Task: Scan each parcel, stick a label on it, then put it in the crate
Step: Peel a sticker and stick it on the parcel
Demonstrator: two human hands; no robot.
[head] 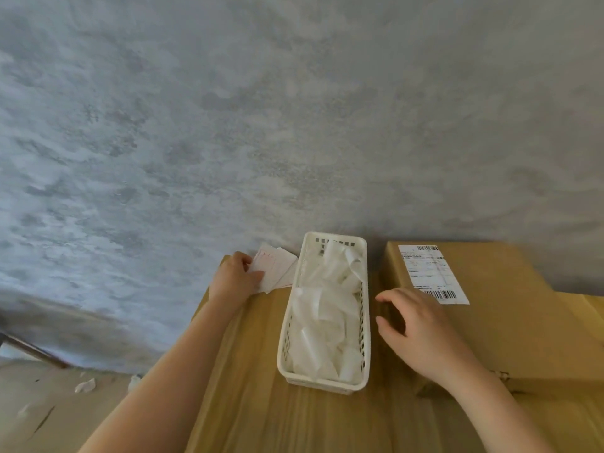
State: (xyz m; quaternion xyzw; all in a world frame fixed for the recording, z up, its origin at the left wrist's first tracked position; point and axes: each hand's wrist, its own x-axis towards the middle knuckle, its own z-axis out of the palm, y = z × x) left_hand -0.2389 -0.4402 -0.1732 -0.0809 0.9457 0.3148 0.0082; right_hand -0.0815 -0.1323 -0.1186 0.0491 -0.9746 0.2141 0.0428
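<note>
While the left hand (236, 276) reaches to the far left corner of the tabletop (248, 403), its fingers (256, 275) are curled onto a small stack of labels (276, 268), thumb lying across the top sheet. Stack is white with faint pink or red print; too small to read. It lies fanned slightly, just left of the basket and touching its rim at the near edge.

Right hand (421, 331) hovers palm down, fingers spread and loosely bent, holding nothing. Its fingertips sit near the left edge of the parcel (510, 308); cannot tell whether they touch the cardboard.

Parcel: plain brown cardboard box, lying flat at the right of the tabletop, against the wall. A white shipping label (431, 273) is stuck on its top face near the left far corner, with barcodes at top and bottom and lines of small black text between; text not legible. The hand covers the label's near left corner.

Between the hands stands a white plastic basket (284, 328), long and narrow, perforated sides, filled with crumpled white backing strips (327, 315).

Both forearms bare, extended forward from the bottom of the view. Rough grey wall (261, 109) behind. Paper scraps (85, 385) on the floor (49, 403), lower left.
</note>
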